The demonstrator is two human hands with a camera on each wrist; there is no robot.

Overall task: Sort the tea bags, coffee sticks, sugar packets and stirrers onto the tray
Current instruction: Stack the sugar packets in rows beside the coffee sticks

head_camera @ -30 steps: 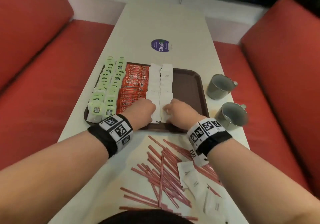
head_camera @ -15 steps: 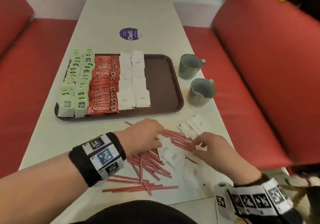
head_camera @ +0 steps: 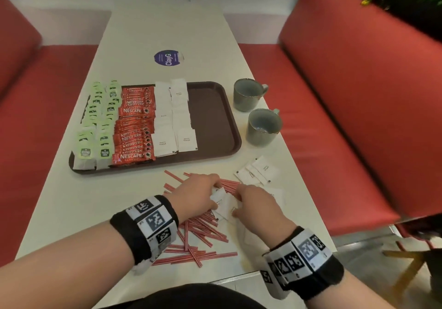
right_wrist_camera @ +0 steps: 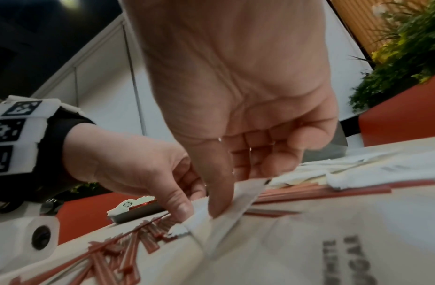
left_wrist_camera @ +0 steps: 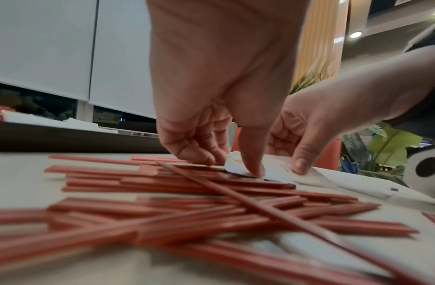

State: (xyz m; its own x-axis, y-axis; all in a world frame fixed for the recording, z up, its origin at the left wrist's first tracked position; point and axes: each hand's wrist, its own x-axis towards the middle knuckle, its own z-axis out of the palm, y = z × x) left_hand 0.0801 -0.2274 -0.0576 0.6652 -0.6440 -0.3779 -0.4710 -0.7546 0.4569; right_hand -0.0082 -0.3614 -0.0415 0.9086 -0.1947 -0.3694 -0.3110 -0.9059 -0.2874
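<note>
Two white sugar packets [head_camera: 224, 204] are lying on the table [head_camera: 71, 201] just in front of the tray [head_camera: 215, 117], partly on top of the scattered red stirrers [head_camera: 203, 232], and both hands are pinching at them: the left hand [head_camera: 196, 196] is pressing thumb and fingertips [left_wrist_camera: 199, 156] onto the left packet's edge while the right hand [head_camera: 258, 207] is nipping the neighbouring one. To do this pickup well, each thumb should probably be sliding under a packet edge and lifting it clear without dragging stirrers along. More packets [head_camera: 258, 172] are waiting nearer the two grey cups [head_camera: 263, 127], and the tray is already carrying rows of tea bags [head_camera: 95, 127], coffee sticks [head_camera: 136, 129] and sugar.
</note>
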